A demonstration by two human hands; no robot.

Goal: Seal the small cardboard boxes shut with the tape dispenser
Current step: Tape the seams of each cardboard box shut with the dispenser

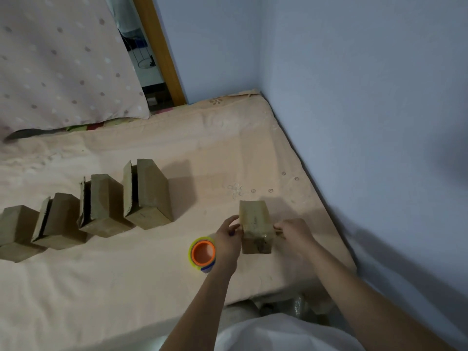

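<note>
Boxes are all that dull brown cardboard, the one between the fingers (255,225) has a dark scribble on top and a dark mark on the near face. Tape dispenser (202,252) just left of the left-hand fingers is bright orange inside, yellow rim, bit of blue underneath. Bedsheet (152,274) is pale peach with faint embroidered flowers, wall (354,97) light blue, curtain (58,59) pinkish with polka dots.
</note>
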